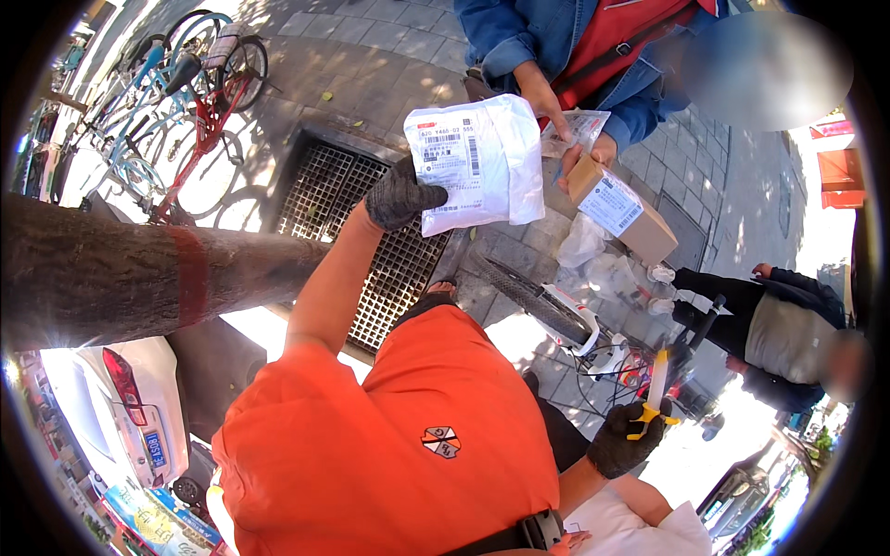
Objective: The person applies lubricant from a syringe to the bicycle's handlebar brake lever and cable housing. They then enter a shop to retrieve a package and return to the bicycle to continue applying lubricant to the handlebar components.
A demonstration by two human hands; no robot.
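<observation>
My left hand point(406, 196), in a dark grey glove, stretches forward and grips the left edge of a white plastic mailing package point(482, 167) with a printed label. My right hand point(626, 441), gloved alike, is lower right. It is closed around a yellow-handled tool point(656, 389) with a pale translucent tube-like body and a yellow tip; its exact kind is unclear. Just beyond the package, a person in a blue denim jacket point(547, 37) holds a small brown cardboard box point(623, 211) and a clear plastic pouch point(582, 125).
A tree trunk point(111, 264) crosses at left, beside a metal grate point(343, 190). Parked bicycles point(209, 125) stand far left, a white car point(125, 398) below. A white bicycle point(593, 338) is at right, near clear plastic bags point(589, 250) and another person point(788, 338).
</observation>
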